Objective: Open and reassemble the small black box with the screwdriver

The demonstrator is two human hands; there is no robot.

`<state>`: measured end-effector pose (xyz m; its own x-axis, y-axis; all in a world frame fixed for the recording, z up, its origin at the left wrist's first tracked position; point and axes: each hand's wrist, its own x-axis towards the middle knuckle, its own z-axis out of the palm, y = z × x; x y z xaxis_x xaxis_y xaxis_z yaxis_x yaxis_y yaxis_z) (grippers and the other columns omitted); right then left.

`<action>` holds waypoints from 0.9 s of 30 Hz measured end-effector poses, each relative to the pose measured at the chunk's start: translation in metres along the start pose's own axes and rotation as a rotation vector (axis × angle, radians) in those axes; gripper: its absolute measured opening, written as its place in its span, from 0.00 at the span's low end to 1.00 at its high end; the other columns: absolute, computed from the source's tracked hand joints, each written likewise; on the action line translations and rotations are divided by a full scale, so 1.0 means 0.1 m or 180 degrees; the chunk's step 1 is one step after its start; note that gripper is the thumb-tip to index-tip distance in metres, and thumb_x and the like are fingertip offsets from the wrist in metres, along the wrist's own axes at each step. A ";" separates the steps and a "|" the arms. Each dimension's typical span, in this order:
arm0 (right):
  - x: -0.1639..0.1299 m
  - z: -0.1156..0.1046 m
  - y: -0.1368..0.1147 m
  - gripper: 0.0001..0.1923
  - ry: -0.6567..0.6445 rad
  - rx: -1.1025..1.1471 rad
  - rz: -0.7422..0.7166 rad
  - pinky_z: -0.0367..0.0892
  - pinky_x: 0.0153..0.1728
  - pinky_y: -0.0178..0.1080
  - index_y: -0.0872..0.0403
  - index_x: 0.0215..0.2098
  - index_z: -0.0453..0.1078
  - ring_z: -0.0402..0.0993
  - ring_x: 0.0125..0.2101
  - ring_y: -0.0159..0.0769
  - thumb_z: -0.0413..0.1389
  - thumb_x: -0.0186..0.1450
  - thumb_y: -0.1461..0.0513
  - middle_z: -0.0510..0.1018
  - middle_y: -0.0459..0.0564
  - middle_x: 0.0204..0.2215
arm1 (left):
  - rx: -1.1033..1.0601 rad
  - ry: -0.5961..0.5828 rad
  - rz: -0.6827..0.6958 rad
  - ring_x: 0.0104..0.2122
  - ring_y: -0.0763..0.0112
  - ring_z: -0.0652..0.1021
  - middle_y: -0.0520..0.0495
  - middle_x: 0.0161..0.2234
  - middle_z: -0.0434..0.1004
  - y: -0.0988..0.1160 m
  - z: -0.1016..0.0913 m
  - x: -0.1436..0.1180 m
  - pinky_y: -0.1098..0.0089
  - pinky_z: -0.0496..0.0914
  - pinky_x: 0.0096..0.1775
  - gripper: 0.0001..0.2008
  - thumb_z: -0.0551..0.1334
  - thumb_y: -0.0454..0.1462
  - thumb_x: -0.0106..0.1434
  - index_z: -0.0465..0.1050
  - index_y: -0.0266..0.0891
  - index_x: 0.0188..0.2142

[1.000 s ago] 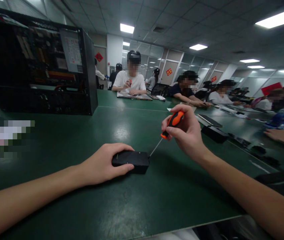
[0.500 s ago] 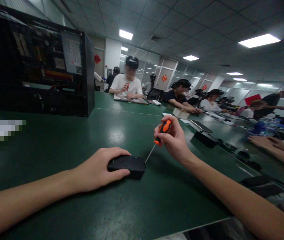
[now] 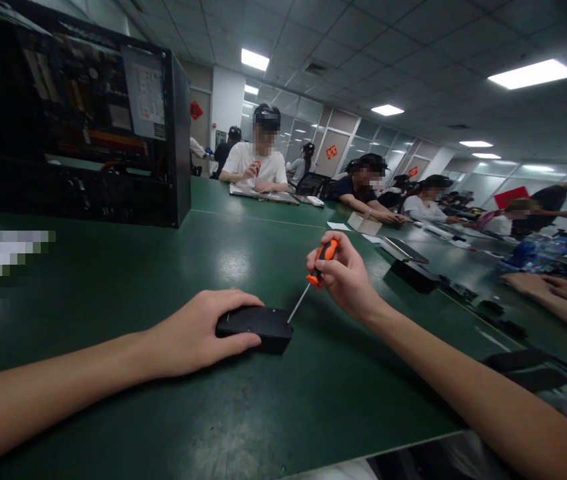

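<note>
**Screwdriver tip set against a small black box on the green bench**

Just below the centre of the frame, the left hand [image 3: 198, 337] lies over a small black box [image 3: 256, 327] that rests flat on the green table [image 3: 113, 280], with fingers curled over its top and thumb along the near side, pressing it down. To the right of centre the right hand [image 3: 346, 277] is wrapped tight round the orange-and-black handle of a screwdriver [image 3: 313, 273]; the thin shaft slants down and left, its tip meeting the box's right end.

At the upper left stands an open computer case [image 3: 83, 127], its boards and wiring in view. In the middle distance several other people [image 3: 256, 157] sit along the table. Dark flat devices [image 3: 410, 263] lie at the right, and another person's hands [image 3: 538, 283] rest near the right edge.
</note>
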<state>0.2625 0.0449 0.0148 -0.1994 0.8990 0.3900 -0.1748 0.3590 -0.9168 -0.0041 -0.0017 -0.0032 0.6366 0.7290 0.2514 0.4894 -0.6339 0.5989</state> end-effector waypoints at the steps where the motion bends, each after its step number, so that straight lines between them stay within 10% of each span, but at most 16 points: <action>1: -0.01 0.01 -0.01 0.24 -0.0063 0.0007 -0.0017 0.62 0.18 0.29 0.48 0.44 0.54 0.67 0.22 0.28 0.61 0.54 0.62 0.76 0.39 0.27 | 0.0000 -0.0003 -0.0003 0.46 0.63 0.80 0.49 0.50 0.81 0.00 0.00 0.00 0.68 0.70 0.47 0.20 0.66 0.44 0.66 0.74 0.44 0.55; 16: 0.04 -0.04 0.06 0.24 0.0132 0.0090 -0.0039 0.62 0.19 0.30 0.47 0.45 0.55 0.68 0.23 0.28 0.61 0.54 0.64 0.75 0.39 0.27 | 0.0027 0.0006 -0.0081 0.46 0.63 0.80 0.49 0.50 0.82 0.01 -0.01 0.00 0.68 0.71 0.47 0.20 0.67 0.44 0.65 0.74 0.44 0.55; 27: 0.21 -0.28 0.43 0.31 -0.0402 0.0542 0.1362 0.70 0.25 0.27 0.50 0.45 0.59 0.75 0.24 0.25 0.73 0.52 0.60 0.79 0.43 0.32 | 0.0074 0.0321 -0.0360 0.42 0.60 0.81 0.49 0.45 0.83 0.09 0.06 0.03 0.66 0.72 0.43 0.17 0.66 0.45 0.64 0.77 0.44 0.51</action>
<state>0.2781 0.0860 -0.0185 -0.4016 0.9158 -0.0026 -0.2050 -0.0927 -0.9744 0.0055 -0.0065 -0.0014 0.5141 0.8177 0.2592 0.5691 -0.5512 0.6102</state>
